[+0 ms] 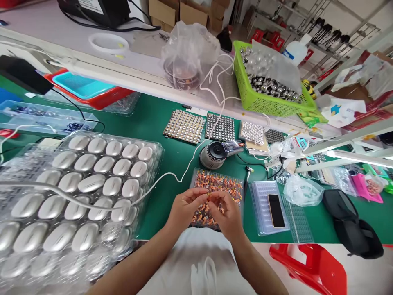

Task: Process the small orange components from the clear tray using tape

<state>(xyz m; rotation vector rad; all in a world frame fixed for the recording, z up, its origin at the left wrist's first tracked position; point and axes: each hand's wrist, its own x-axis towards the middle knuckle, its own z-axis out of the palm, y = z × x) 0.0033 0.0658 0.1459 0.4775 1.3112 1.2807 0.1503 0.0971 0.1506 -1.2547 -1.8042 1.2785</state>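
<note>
My left hand (188,207) and my right hand (227,213) meet over a clear tray (242,205) filled with rows of small orange pieces (216,179). Between the pinched fingertips of both is a small orange-red piece (209,197), too small to make out in detail. Part of the tray's contents is hidden under my hands. Just behind the tray stands a grey round device with a black top (216,150). A small hammer-like tool (248,172) lies by the tray's right back corner.
Stacked trays of silvery oval cases (92,182) fill the left, with a white cable (172,174) crossing them. To the right, a phone (276,210) lies on plastic trays (259,205). A green basket of metallic parts (245,92) stands on the shelf; a red stool (316,266) is below.
</note>
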